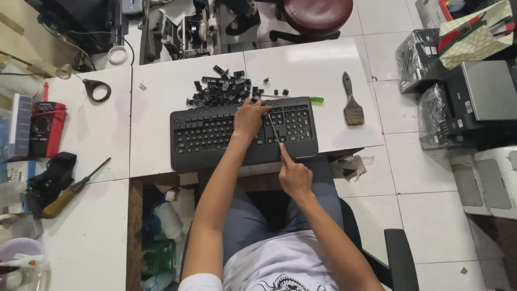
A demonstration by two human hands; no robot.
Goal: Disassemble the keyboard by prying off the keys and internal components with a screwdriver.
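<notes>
Left hand [250, 117] is covering keyboard [243, 132] keys beneath it; stool [316, 13] is running off the frame's top edge.

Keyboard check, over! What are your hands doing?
Left hand pressing on black keyboard. Right hand holding thin tool against keys. Loose keycaps piled behind; paintbrush alongside.

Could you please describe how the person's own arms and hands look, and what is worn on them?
Both arms are bare from the short white sleeves down. The left hand and right hand wear no gloves; no watch, ring or bracelet is visible. The white shirt has a dark printed pattern on the front.
</notes>
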